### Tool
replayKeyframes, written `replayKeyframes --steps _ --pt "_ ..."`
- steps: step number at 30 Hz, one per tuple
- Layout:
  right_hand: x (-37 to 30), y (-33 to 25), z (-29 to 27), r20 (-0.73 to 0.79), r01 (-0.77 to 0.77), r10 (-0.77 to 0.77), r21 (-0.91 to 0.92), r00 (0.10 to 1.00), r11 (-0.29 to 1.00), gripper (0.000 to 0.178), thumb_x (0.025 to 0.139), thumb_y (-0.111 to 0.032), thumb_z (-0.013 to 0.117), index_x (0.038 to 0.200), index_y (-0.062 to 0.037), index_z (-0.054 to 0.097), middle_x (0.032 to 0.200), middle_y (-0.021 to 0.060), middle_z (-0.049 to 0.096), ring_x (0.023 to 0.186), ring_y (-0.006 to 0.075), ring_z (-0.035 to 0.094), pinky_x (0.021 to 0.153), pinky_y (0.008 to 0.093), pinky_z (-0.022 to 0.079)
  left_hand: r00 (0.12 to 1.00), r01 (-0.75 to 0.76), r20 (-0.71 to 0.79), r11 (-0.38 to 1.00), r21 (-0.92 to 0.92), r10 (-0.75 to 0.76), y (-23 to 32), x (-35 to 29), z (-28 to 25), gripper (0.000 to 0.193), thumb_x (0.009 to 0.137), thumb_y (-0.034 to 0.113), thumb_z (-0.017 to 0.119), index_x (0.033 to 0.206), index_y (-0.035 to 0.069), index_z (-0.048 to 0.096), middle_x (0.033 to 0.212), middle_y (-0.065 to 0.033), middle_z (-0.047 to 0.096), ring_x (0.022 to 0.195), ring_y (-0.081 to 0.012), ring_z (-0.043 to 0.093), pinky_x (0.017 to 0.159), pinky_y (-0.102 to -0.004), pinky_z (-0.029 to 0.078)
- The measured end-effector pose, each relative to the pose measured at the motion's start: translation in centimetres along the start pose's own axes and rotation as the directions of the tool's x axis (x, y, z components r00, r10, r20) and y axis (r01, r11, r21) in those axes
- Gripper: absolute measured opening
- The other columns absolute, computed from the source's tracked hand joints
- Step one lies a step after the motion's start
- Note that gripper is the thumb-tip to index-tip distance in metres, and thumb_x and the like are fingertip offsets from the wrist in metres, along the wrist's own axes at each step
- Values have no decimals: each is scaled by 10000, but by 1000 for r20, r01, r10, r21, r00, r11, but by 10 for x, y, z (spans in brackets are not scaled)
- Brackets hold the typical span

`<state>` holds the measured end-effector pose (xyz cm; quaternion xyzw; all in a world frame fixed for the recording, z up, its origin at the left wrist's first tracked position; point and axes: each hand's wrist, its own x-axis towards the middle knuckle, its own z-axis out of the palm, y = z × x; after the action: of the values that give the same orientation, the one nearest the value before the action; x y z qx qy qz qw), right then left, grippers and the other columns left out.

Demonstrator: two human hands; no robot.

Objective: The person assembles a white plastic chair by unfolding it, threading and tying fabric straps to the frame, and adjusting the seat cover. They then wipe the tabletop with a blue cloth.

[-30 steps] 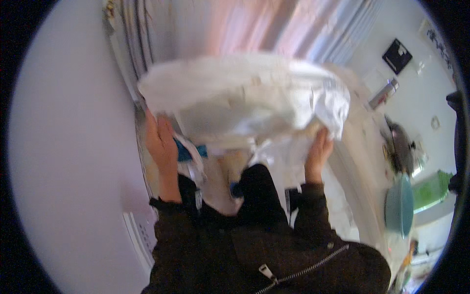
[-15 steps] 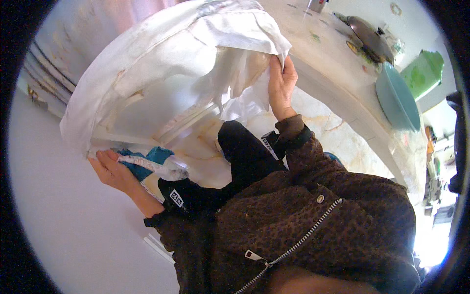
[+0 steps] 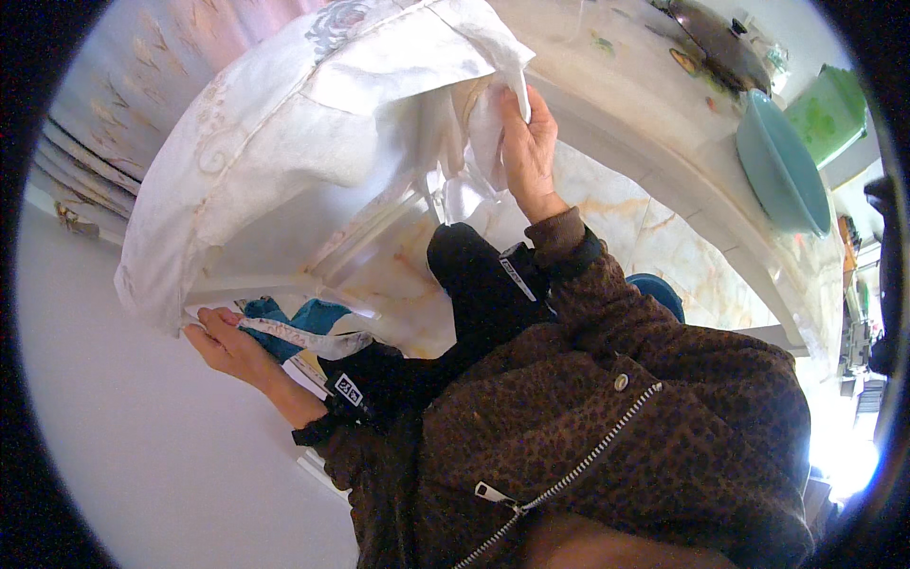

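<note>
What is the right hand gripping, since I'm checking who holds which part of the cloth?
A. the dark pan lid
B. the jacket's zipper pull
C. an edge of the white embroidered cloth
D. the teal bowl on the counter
C: the right hand has its fingers closed on an edge of the white embroidered cloth, well apart from the teal bowl on the counter.

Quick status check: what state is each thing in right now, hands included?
Left hand: closed on the lower edge of the white embroidered cloth.
Right hand: closed on the cloth's upper corner.
White embroidered cloth: lifted, spread between both hands, sagging.
Teal round bowl: empty as far as visible, resting on the marble-patterned counter.
Dark lidded pan: lid on.
Leopard-print jacket: zipped partway.
</note>
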<state>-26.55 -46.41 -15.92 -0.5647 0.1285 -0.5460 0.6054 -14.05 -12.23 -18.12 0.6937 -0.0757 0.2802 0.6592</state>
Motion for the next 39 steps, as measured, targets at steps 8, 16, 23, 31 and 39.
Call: replayKeyframes --steps 8,16,23,31,39 --pt "-4 33 -18 -7 16 -17 -143 1000 990 251 899 -250 533 974 -18 592 789 -34 566 688 45 472 594 200 398 999 -40 -14 994 106 42 5 1 4 286 908 219 513 1082 -5 474 736 -72 536 648 -139 493 560 -253 408" --pt "-10 68 -56 34 -214 213 45 977 976 479 846 -393 573 1115 2 522 980 102 566 868 174 544 723 286 477 1000 -12 -9 995 102 13 -7 10 3 244 901 217 496 964 -18 507 678 -57 525 645 -122 499 581 -250 409" --pt "-30 100 -43 356 -49 245 -479 902 876 450 775 -290 663 1112 -18 542 1025 142 610 928 232 572 811 369 452 1000 -17 -20 995 99 19 -13 17 -3 249 890 187 491 1031 -18 496 660 -46 495 610 -115 469 547 -251 390" --pt "12 135 -80 -76 -232 221 -447 972 864 246 856 -189 532 986 11 590 780 -20 567 694 60 472 627 217 407 999 -23 -44 996 86 26 7 4 11 403 887 167 474 1238 -25 429 663 -40 471 605 -109 450 531 -246 376" --pt "33 161 -82 56 54 -26 -612 998 789 301 814 -270 516 919 0 595 856 231 600 817 403 565 722 416 456 998 -63 -8 998 22 63 3 6 11 375 893 162 472 1213 -26 417 720 -83 499 662 -165 485 577 -297 422"
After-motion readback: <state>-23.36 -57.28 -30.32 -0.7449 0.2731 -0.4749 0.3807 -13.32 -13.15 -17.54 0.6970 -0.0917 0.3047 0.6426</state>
